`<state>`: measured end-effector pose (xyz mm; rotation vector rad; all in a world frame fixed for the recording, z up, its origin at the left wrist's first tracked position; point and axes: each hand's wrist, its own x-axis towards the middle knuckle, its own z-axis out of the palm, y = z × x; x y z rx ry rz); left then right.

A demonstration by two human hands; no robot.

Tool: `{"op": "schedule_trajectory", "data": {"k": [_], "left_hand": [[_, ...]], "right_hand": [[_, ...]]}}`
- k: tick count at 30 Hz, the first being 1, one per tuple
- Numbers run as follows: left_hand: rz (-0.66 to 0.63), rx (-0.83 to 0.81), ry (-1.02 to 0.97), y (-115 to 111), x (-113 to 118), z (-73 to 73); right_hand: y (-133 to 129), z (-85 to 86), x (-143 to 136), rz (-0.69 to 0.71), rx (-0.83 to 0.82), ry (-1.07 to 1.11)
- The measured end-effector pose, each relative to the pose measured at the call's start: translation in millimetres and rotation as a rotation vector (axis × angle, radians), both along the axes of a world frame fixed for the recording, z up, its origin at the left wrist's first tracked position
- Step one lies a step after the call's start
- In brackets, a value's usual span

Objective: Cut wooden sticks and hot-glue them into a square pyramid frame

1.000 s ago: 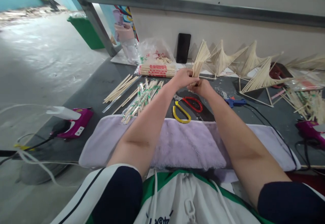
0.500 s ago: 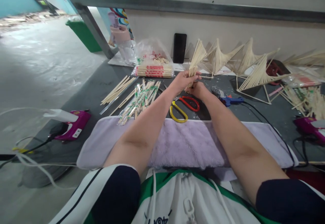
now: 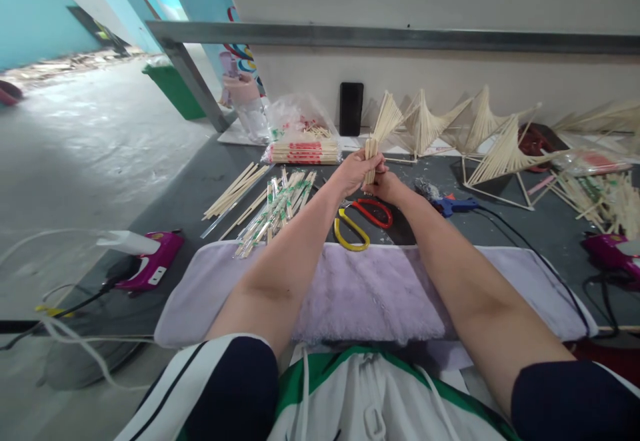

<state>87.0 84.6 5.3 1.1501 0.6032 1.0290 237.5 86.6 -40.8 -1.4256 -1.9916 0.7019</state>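
Observation:
A short upright bundle of wooden chopsticks (image 3: pixel 371 154) is gripped between my two hands over the table. My left hand (image 3: pixel 356 173) wraps round it from the left, fingers closed. Lower down, my right hand (image 3: pixel 387 184) has its fingers closed at the bundle's bottom end; part of them is hidden. Right behind the bundle rises a fanned stick structure (image 3: pixel 387 118). Below the hands lie scissors (image 3: pixel 353 224) with one yellow and one red handle. A blue glue gun (image 3: pixel 456 205) rests to the right of my right hand.
Loose chopsticks (image 3: pixel 235 191) and wrapped chopsticks (image 3: pixel 280 204) lie left. Behind them are a bagged pack (image 3: pixel 303 151) and a bottle (image 3: pixel 246 104). A phone (image 3: pixel 351 109) leans on the wall. Stick frames (image 3: pixel 505 154) stand right. A lilac towel (image 3: pixel 367 294) and power strips (image 3: pixel 150 261) lie nearer.
The camera view has tilted, so the scene sits slightly lower. Both hands keep hold of the chopsticks, which now stand a little more upright.

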Motion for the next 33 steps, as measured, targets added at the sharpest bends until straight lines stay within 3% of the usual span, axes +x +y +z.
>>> {"op": "schedule_trajectory", "data": {"k": [5,9,16,24,33], "left_hand": [[-0.016,0.003,-0.111,2.4,-0.6,-5.1],[-0.010,-0.026,-0.226,-3.4,-2.0,-2.8],[0.092,-0.101,-0.206,-7.5,7.3,1.9],[0.161,0.027,-0.107,-10.3,14.6,-0.6],[0.164,-0.027,-0.014,-9.3,13.0,8.2]], "right_hand": [[-11.0,15.1,-9.3,-0.043,-0.043,-0.298],[-17.6,24.0,-14.1,-0.042,-0.062,-0.385],[-21.8,29.4,-15.6,-0.050,-0.083,-0.414],[-18.6,28.3,-15.8,-0.064,-0.077,-0.448],[-10.7,11.7,-5.1,-0.031,-0.009,-0.185]]}}
